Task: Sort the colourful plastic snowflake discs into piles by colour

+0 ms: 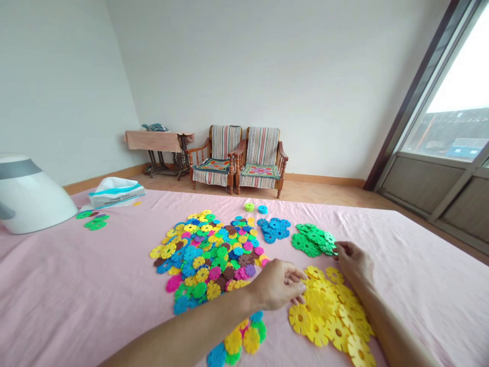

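We see pink bed point(76, 295): mixed disc pile point(208, 257), blue pile point(274, 229), green pile point(311, 239), yellow pile point(332, 316), tissue pack point(116, 193), white appliance point(30, 196).

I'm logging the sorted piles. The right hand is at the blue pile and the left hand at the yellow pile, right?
One detail is off. In the head view the right hand is at the edge of the green pile, not the blue pile, which lies further left. The left hand is at the yellow pile, as you said.
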Available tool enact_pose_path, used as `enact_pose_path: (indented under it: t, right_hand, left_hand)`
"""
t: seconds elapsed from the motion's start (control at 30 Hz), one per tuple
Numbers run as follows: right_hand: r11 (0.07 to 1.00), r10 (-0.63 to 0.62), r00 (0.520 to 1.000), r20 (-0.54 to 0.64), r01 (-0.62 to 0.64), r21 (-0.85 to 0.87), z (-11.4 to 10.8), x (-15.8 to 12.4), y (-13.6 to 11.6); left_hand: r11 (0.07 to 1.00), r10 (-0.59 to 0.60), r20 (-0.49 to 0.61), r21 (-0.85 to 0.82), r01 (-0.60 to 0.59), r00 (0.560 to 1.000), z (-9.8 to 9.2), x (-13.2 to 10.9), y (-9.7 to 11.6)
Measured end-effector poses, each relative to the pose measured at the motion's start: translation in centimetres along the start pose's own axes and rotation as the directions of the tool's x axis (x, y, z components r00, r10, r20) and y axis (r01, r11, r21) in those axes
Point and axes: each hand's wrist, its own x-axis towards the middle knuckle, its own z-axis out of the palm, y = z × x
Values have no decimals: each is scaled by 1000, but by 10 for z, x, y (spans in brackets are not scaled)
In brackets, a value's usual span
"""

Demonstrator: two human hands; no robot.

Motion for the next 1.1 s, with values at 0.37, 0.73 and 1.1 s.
enact_pose_path:
  t: [0.37,0.73,1.1]
  right_hand:
    - [997,15,1000,0,-15,-78,-3,0,-1]
    - [993,54,998,32,-50,-110,-4,-2,-5]
    - [993,-20,1000,-18,17,-119,-3,-2,-4]
  left_hand:
    - [768,180,-250,640,23,951,-114,-77,11]
    - [530,174,-298,832,166,939,-188,-140,-34]
    - [462,404,-325,879,116,855,-185,-121,-42]
